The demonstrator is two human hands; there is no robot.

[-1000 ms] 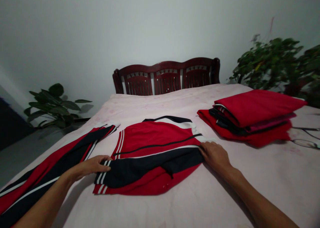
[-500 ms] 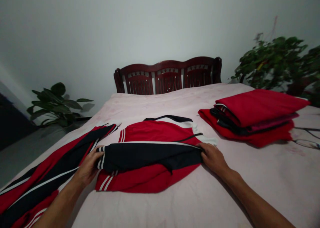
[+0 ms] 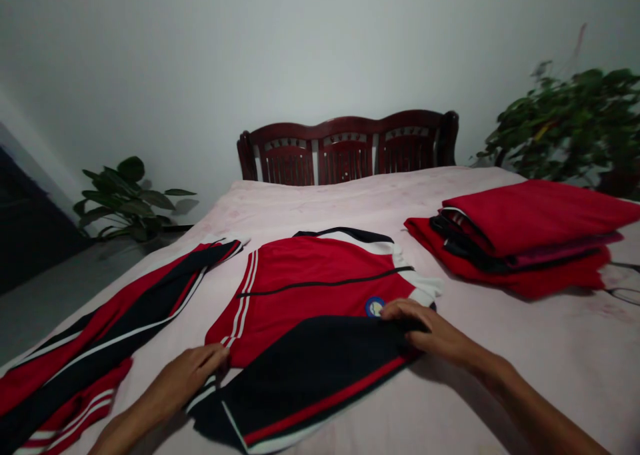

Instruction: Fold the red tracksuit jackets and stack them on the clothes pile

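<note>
Apparently straightening a long dark cloth sleeve (image 3: pixel 310 362): left hand (image 3: pixel 195 368) half-curled, hold unclear, right hand (image 3: pixel 433 328) pinching it, at opposite ends of the red fabric jacket (image 3: pixel 315 262); smoothing likely called for.

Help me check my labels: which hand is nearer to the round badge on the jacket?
Right: the right hand has its fingers just beside the badge. The left hand is farther away, at the jacket's striped hem.

In dim light, a pale far wall (image 3: pixel 300 42) stands behind a dark wooden headboard (image 3: pixel 346 127) and pink bed (image 3: pixel 350 202), with grey floor (image 3: pixel 40 295) at the left.
</note>
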